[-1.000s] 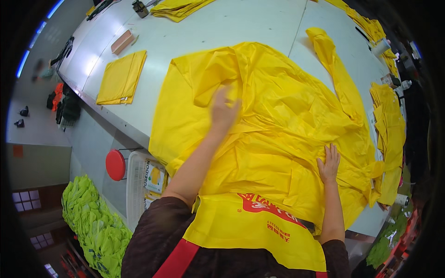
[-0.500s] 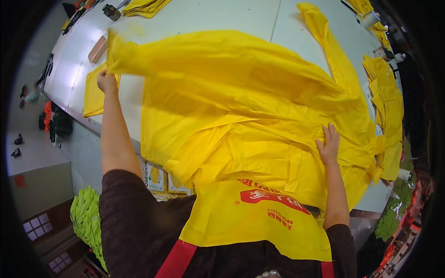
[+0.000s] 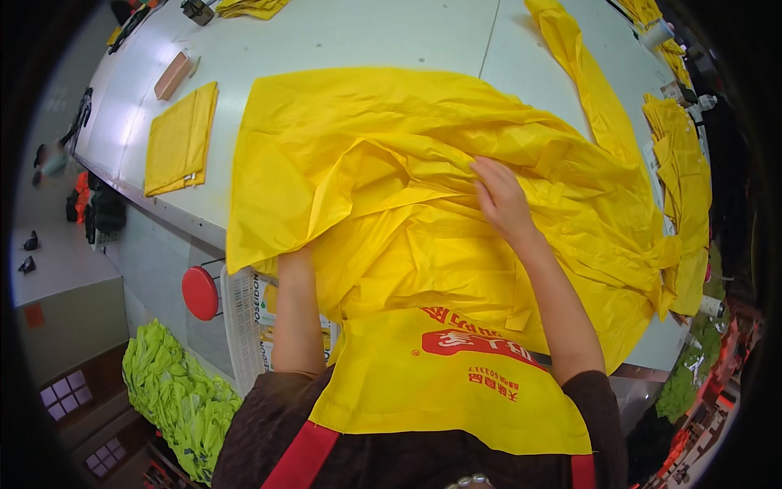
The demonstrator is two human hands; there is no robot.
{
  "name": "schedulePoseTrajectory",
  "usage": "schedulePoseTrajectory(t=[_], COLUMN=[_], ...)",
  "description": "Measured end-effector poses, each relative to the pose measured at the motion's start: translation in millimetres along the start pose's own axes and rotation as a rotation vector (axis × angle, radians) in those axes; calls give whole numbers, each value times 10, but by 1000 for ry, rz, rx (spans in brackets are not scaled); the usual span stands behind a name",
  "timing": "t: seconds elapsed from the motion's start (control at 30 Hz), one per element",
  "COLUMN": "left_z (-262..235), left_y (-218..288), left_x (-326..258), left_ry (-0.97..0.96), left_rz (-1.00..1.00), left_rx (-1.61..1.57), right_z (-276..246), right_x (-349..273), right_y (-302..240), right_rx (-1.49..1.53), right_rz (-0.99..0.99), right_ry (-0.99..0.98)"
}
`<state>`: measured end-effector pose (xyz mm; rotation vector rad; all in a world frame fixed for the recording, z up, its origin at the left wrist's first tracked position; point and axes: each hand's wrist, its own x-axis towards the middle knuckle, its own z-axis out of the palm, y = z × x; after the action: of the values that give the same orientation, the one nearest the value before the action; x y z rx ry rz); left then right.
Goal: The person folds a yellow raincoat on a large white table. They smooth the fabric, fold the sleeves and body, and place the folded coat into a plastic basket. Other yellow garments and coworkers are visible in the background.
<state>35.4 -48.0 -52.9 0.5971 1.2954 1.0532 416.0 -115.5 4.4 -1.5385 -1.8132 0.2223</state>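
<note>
A large yellow raincoat-like garment [image 3: 383,102] lies spread and rumpled across the white table before me. One long sleeve [image 3: 590,85] stretches toward the far right. My right hand [image 3: 501,200] rests on the folds near the middle, fingers stretched out and thumb apart. My left forearm [image 3: 296,318] reaches under the garment's near left edge. The cloth covers my left hand, so its fingers are hidden.
A folded yellow piece [image 3: 181,140] and a pinkish tray [image 3: 173,76] lie at left on the table [image 3: 423,37]. Stacked yellow garments [image 3: 683,183] line the right edge. Below left are a red round stool [image 3: 199,293], a white basket [image 3: 242,326] and a lime-green heap [image 3: 171,391].
My left hand has come down from the raised far-left edge and gone under the cloth. The lifted cloth has settled. My right hand has moved left and away from me.
</note>
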Motion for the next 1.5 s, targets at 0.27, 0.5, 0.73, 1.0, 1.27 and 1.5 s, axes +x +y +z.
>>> schedulePoseTrajectory(t=[0.27, 0.5, 0.73, 1.0, 1.27, 1.5], left_z=[-293, -839, -731, 932, 921, 1330], left_y=[1364, 1547, 2802, 926, -173, 286], left_x=[-285, 1031, 1862, 326, -285, -161], left_ry=[-289, -89, 617, -325, -272, -388], left_rz=[111, -161, 879, 605, 618, 455], left_rx=[-268, 974, 372, 1136, 1118, 1042], right_z=[219, 242, 53, 314, 753, 1015], right_x=[782, 1198, 1490, 653, 333, 448], right_y=[624, 870, 711, -38, -284, -70], right_rx=[109, 1006, 1518, 620, 240, 685], right_rz=[418, 1315, 852, 324, -154, 359], right_ry=[-376, -188, 75, -502, -565, -531])
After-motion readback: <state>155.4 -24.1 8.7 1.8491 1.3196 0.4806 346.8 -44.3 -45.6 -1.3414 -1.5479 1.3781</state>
